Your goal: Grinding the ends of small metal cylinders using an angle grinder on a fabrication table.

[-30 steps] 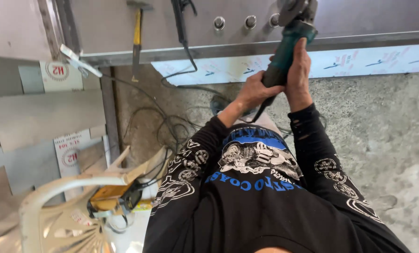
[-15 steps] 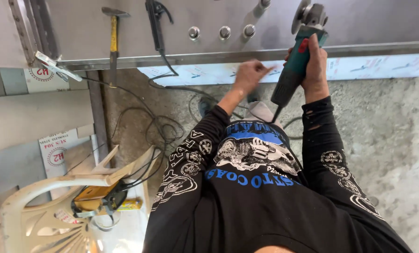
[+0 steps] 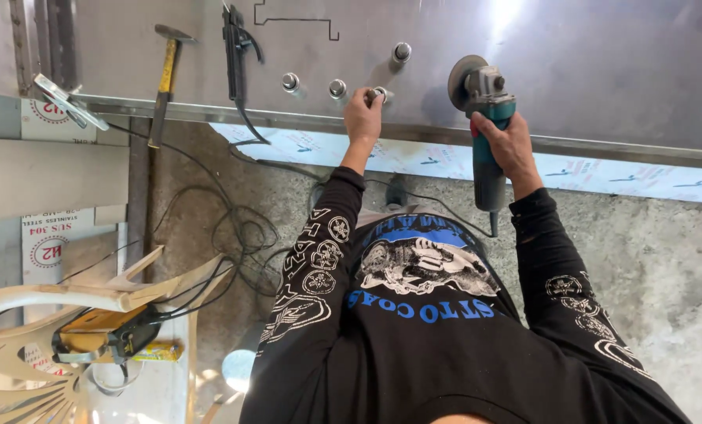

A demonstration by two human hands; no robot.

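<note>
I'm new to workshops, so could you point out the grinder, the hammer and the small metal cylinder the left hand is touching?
grinder [image 3: 488, 133]: head view, on its teal body.
hammer [image 3: 164, 78]: head view, on its yellow handle.
small metal cylinder [image 3: 379, 93]: head view, on its top, at the left hand's fingers.

Single view, worn on the head, looking steeply down over the chest and both sleeves toward a steel workbench [image 3: 602, 71] at the top of the frame. Near enough to fill the lower half with the black shirt. Left hand [image 3: 364, 116] up at centre, on the bench edge; right hand [image 3: 509, 145] just to its right, gripping an angle grinder [image 3: 484, 118]. Left of the left hand, well apart, a hammer [image 3: 164, 82]; far below it, a pale plastic chair [image 3: 44, 314]. Concrete floor [image 3: 665, 251] below the right hand. No second view to compare.
</note>
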